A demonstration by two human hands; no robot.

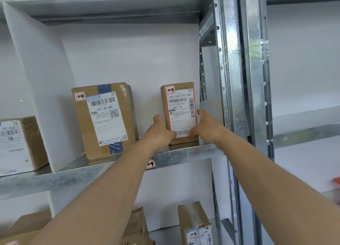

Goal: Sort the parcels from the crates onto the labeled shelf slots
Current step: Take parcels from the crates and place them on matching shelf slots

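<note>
Both my arms reach up and forward, bare and nearly parallel. My left hand [161, 132] and right hand [207, 127] face each other, fingers curled inward, clasping the small parcel [181, 108] low on its sides.

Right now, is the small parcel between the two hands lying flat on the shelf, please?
No, the small parcel stands upright on the metal shelf, held between the left hand and the right hand.

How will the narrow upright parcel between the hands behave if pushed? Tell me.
Probably stiff: the narrow parcel is a cardboard box with squared edges. Likely tippy: it stands on end on the metal shelf, taller than wide. Perhaps light: the left hand and right hand hold it by its lower sides.
</note>
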